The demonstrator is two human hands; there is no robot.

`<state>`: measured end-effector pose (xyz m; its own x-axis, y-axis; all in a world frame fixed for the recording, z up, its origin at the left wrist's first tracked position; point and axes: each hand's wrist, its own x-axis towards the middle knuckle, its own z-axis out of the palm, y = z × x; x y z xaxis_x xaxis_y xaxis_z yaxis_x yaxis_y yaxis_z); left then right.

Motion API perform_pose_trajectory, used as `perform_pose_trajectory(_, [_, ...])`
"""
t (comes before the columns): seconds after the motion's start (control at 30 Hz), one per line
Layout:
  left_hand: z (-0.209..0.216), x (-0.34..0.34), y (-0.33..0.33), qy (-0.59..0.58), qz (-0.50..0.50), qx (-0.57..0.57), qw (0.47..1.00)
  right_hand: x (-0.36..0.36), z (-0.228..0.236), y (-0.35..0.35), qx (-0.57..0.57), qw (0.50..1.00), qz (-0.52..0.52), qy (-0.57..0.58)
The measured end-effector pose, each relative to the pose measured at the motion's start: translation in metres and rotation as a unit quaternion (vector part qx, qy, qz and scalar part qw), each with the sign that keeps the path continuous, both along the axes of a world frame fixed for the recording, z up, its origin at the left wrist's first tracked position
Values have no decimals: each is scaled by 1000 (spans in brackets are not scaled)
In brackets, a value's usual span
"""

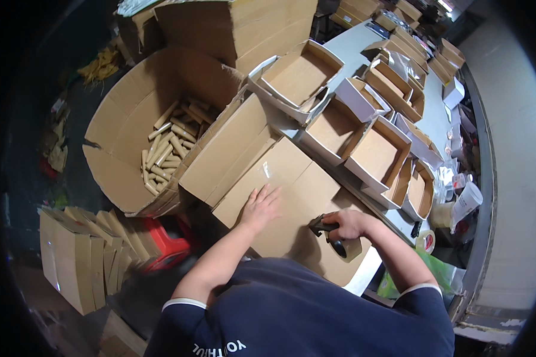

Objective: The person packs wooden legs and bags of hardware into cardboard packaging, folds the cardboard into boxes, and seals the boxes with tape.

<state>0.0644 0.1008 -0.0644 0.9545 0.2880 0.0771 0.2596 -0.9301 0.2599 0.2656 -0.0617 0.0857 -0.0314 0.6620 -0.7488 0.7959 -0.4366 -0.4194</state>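
Note:
My left hand (pixel 261 208) lies flat on a brown cardboard carton (pixel 304 178), fingers spread over its top panel. A shiny patch (pixel 267 171), which looks like clear tape, shows on the carton just beyond my fingertips. In my right hand (pixel 349 225) is a black tape dispenser (pixel 321 226), held by its handle. Its roll of tape (pixel 351 251) hangs below my fingers, close over the near right part of the carton. Whether the tape touches the cardboard, I cannot tell.
A big open box (pixel 119 143) at left holds several tan cylinders (pixel 164 152). Upright cartons (pixel 71 256) lean beside a red stool (pixel 170 244). Shallow open box trays (pixel 378 152) crowd the table (pixel 345 44). Another tape roll (pixel 425 241) sits right of my arm.

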Motion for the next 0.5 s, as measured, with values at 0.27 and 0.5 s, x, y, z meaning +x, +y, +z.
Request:
perform_pose_trajectory(0.27, [46, 17, 5, 115, -29, -22, 993, 66, -42, -13, -204, 864, -377, 263])
perform_pose_trajectory(0.5, [51, 28, 36, 247, 6, 9, 969, 8, -23, -119, 4, 933, -220, -286])
